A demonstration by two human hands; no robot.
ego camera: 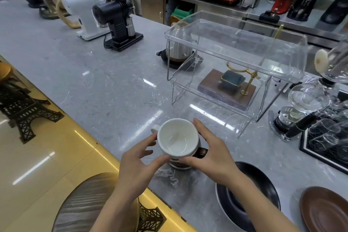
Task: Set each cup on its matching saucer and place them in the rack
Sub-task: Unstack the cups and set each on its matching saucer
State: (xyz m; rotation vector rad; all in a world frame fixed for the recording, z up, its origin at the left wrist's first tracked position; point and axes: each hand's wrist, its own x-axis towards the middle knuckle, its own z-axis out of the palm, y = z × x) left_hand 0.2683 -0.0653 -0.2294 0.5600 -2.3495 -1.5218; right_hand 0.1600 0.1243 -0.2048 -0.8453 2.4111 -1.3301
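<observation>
Where the grey desk [94,73] meets its gold edge, both hands clasp a stack of cups: the left hand [139,158] and right hand [211,152] grip a white cup [178,138] nested atop a brown cup [202,152]. Right of them lie a black saucer [263,181] and a brown saucer [325,211]. Beyond stands a clear rack [235,58].

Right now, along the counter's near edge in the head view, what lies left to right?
Left hand → white cup → right hand → black saucer → brown saucer.
</observation>
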